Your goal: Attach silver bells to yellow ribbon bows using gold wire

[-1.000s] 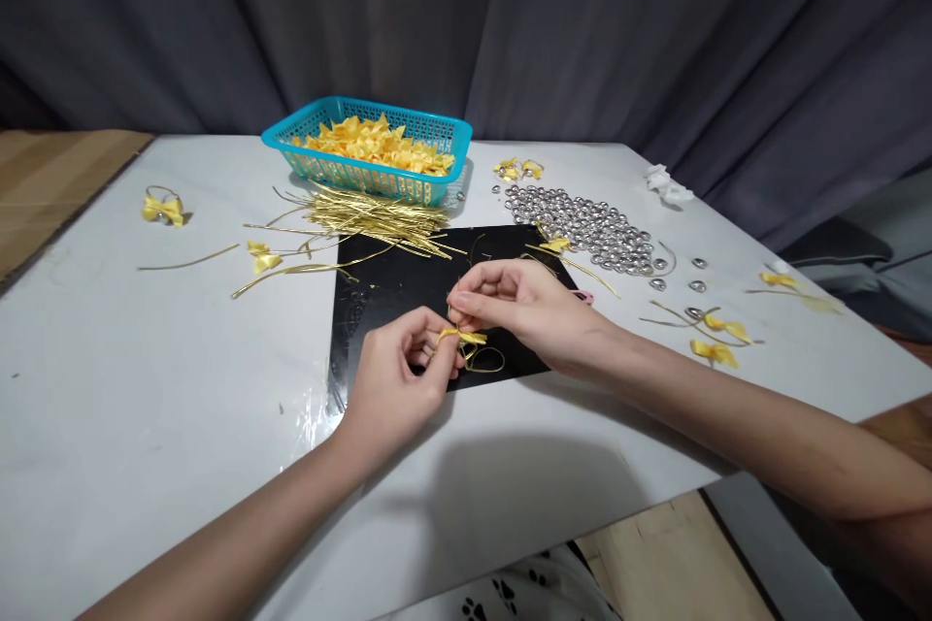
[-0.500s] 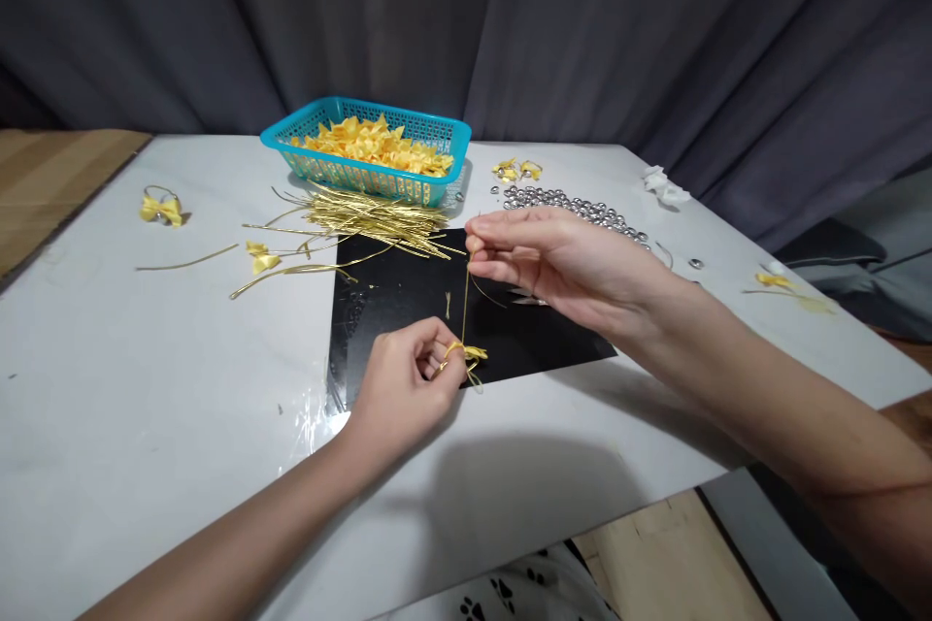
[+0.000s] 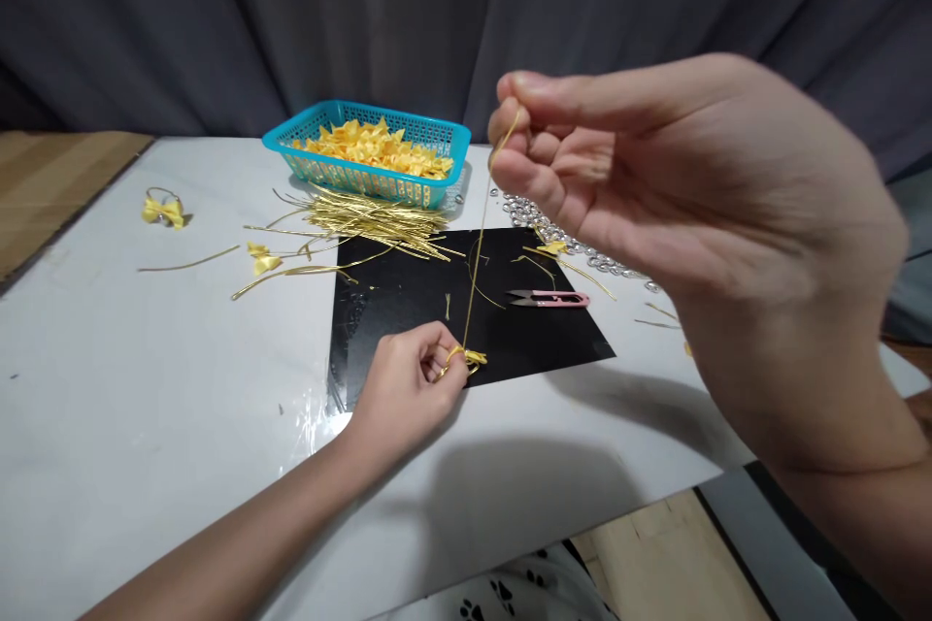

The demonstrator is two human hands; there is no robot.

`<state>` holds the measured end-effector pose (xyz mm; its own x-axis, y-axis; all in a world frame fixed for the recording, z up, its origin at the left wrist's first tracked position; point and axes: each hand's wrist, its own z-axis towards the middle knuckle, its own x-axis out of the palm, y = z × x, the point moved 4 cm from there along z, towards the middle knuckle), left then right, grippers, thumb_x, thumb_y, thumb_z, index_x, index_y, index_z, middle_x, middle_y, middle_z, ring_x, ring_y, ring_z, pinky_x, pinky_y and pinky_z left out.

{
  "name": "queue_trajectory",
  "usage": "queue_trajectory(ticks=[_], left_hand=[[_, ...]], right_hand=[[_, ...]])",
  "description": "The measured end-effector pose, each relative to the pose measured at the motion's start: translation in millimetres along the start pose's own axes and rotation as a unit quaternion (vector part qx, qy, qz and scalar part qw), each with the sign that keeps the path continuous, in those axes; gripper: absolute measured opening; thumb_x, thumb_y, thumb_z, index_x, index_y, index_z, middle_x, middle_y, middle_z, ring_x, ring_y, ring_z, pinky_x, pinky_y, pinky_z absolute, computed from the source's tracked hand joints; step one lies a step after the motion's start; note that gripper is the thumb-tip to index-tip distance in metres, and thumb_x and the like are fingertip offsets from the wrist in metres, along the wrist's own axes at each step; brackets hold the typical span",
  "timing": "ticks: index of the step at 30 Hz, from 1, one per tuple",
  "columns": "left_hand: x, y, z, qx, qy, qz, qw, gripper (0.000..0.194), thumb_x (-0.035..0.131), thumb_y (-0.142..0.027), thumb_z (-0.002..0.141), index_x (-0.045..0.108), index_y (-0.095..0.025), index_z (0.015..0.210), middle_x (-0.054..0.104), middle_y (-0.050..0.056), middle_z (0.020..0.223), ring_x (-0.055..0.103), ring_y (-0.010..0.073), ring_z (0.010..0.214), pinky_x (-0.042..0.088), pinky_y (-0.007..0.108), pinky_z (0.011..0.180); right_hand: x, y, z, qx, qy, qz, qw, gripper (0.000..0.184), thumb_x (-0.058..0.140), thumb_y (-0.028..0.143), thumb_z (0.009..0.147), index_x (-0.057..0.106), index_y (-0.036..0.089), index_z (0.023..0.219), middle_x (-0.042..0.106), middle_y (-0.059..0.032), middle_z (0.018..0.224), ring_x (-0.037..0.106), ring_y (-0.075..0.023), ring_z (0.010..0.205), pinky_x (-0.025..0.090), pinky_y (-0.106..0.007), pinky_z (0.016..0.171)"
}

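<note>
My left hand (image 3: 408,383) rests on the near edge of a black mat (image 3: 408,296) and pinches a small yellow ribbon bow (image 3: 470,358). A thin gold cord (image 3: 477,247) runs taut from the bow up to my right hand (image 3: 655,184), which is raised high and close to the camera, its fingers pinched on the cord's upper end. Pink thread snips (image 3: 553,298) lie on the mat below the right hand.
A teal basket (image 3: 368,177) of yellow bows stands at the back, with a heap of gold cords (image 3: 371,218) before it. Silver beads (image 3: 539,218) lie behind my right hand. Loose bows (image 3: 164,210) and cords are scattered on the white table (image 3: 146,388).
My right hand has risen from beside the left hand up toward the camera, pulling the gold cord tight. The loop at the bow has closed. The left hand stayed put.
</note>
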<state>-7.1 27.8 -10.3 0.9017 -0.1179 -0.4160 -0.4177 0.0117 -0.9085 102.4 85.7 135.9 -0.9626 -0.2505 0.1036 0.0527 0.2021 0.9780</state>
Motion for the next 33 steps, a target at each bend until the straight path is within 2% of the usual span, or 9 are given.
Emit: queue_trajectory(ticks=[3, 5, 7, 13, 19, 25, 27, 30, 33], left_hand=[[-0.5, 0, 0, 0.007, -0.004, 0.000, 1.000, 0.013, 0.051, -0.018, 0.072, 0.051, -0.018, 0.059, 0.051, -0.001, 0.052, 0.043, 0.0103, 0.048, 0.029, 0.024, 0.046], [-0.6, 1, -1, 0.010, -0.005, 0.002, 1.000, 0.013, 0.051, -0.018, 0.073, 0.051, -0.019, 0.059, 0.050, -0.002, 0.052, 0.043, 0.0103, 0.047, 0.029, 0.024, 0.046], [0.0, 1, -1, 0.011, -0.002, 0.004, 1.000, 0.014, 0.051, -0.019, 0.073, 0.051, -0.019, 0.059, 0.049, -0.002, 0.051, 0.043, 0.0104, 0.047, 0.029, 0.024, 0.046], [1.7, 2, -1, 0.012, 0.011, 0.008, 1.000, 0.014, 0.050, -0.019, 0.073, 0.049, -0.019, 0.059, 0.047, -0.003, 0.052, 0.041, 0.0105, 0.048, 0.029, 0.024, 0.047], [1.1, 0, 0, 0.007, 0.001, 0.004, 1.000, 0.015, 0.049, -0.017, 0.071, 0.049, -0.019, 0.056, 0.046, -0.003, 0.050, 0.040, 0.0100, 0.047, 0.026, 0.023, 0.046], [0.6, 0, 1, -0.001, 0.001, -0.016, 1.000, 0.013, 0.051, -0.018, 0.070, 0.050, -0.019, 0.057, 0.048, -0.002, 0.051, 0.041, 0.0101, 0.047, 0.028, 0.023, 0.046], [1.0, 1, 0, -0.001, 0.003, -0.016, 1.000, 0.013, 0.051, -0.018, 0.071, 0.050, -0.019, 0.057, 0.048, -0.002, 0.052, 0.040, 0.0101, 0.047, 0.028, 0.023, 0.046], [1.5, 2, 0, -0.002, 0.005, -0.015, 1.000, 0.014, 0.051, -0.018, 0.071, 0.049, -0.019, 0.057, 0.047, -0.002, 0.051, 0.040, 0.0100, 0.047, 0.029, 0.023, 0.046], [1.3, 2, 0, -0.005, 0.005, -0.020, 1.000, 0.013, 0.051, -0.018, 0.071, 0.050, -0.018, 0.058, 0.049, -0.002, 0.052, 0.042, 0.0101, 0.048, 0.030, 0.023, 0.047]], right_hand=[[4, 3, -2, 0.003, 0.025, 0.019, 0.999, 0.032, 0.035, 0.015, 0.091, 0.056, 0.009, 0.067, 0.062, 0.0059, 0.078, 0.063, -0.0030, 0.079, 0.046, -0.006, 0.063], [7, 4, -5, 0.010, 0.046, 0.059, 0.997, 0.030, 0.037, 0.010, 0.091, 0.055, 0.009, 0.067, 0.056, 0.0048, 0.068, 0.058, 0.0020, 0.061, 0.050, -0.005, 0.063], [11, 7, -10, 0.014, 0.052, 0.084, 0.995, 0.027, 0.042, 0.009, 0.090, 0.053, 0.008, 0.066, 0.053, 0.0032, 0.066, 0.054, 0.0023, 0.054, 0.052, -0.004, 0.058], [21, 28, -34, 0.052, -0.013, 0.136, 0.989, 0.011, 0.047, 0.011, 0.082, 0.056, 0.007, 0.080, 0.052, 0.0072, 0.072, 0.060, 0.0015, 0.071, 0.048, -0.006, 0.075], [24, 35, -34, 0.134, -0.015, 0.167, 0.977, 0.011, 0.045, 0.009, 0.079, 0.056, 0.006, 0.080, 0.053, 0.0090, 0.073, 0.061, 0.0007, 0.075, 0.047, -0.006, 0.073], [16, 40, -28, 0.145, -0.093, 0.190, 0.967, 0.014, 0.047, 0.015, 0.076, 0.055, 0.006, 0.070, 0.049, 0.0083, 0.076, 0.055, 0.0036, 0.072, 0.043, -0.003, 0.068], [14, 41, -27, 0.143, -0.091, 0.200, 0.965, 0.014, 0.046, 0.015, 0.075, 0.054, 0.005, 0.069, 0.047, 0.0092, 0.073, 0.052, 0.0035, 0.072, 0.041, -0.002, 0.066], [14, 42, -26, 0.145, -0.054, 0.194, 0.969, 0.013, 0.044, 0.011, 0.074, 0.054, 0.004, 0.073, 0.044, 0.0096, 0.074, 0.049, 0.0051, 0.066, 0.038, -0.001, 0.060], [13, 42, -27, 0.141, -0.033, 0.211, 0.967, 0.013, 0.042, 0.010, 0.075, 0.054, 0.006, 0.078, 0.044, 0.0092, 0.074, 0.052, 0.0030, 0.068, 0.038, -0.002, 0.058]])
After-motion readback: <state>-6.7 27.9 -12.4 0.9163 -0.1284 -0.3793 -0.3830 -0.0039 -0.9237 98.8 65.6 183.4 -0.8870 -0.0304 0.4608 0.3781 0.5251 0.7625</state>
